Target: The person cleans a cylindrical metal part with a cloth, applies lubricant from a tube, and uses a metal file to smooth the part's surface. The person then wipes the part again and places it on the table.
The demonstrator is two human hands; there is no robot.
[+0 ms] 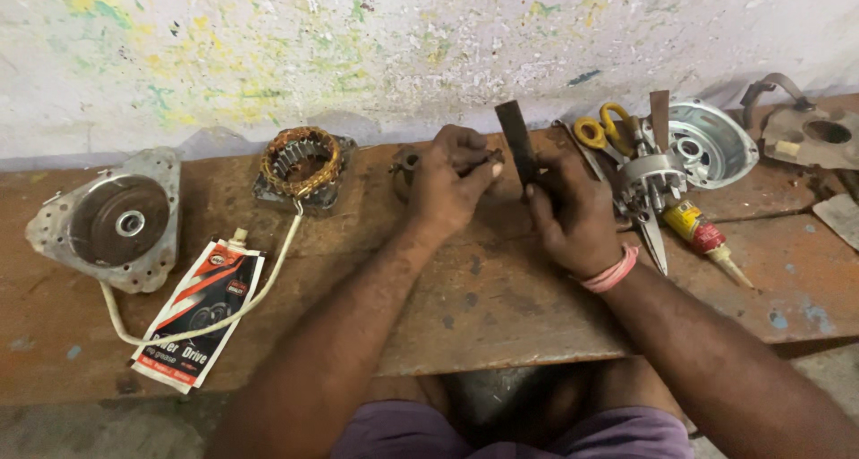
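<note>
My left hand (450, 183) is closed around a small metal rotor part (404, 165) with a short shaft, held just above the wooden bench (501, 307). My right hand (573, 210), with a pink band at the wrist, grips a flat dark strip (518, 140) that stands upright between the two hands. The strip's lower end sits close to the shaft tip near my left fingers. Most of the rotor part is hidden behind my left hand.
A copper-wound stator (301, 162) with a white cable (268, 284) lies left of my hands. Farther left sit a round motor cover (116, 220) and a grease sachet (201, 311). At right are yellow-handled scissors (608, 128), a metal housing (711, 141), a glue tube (702, 235) and a bracket (810, 132).
</note>
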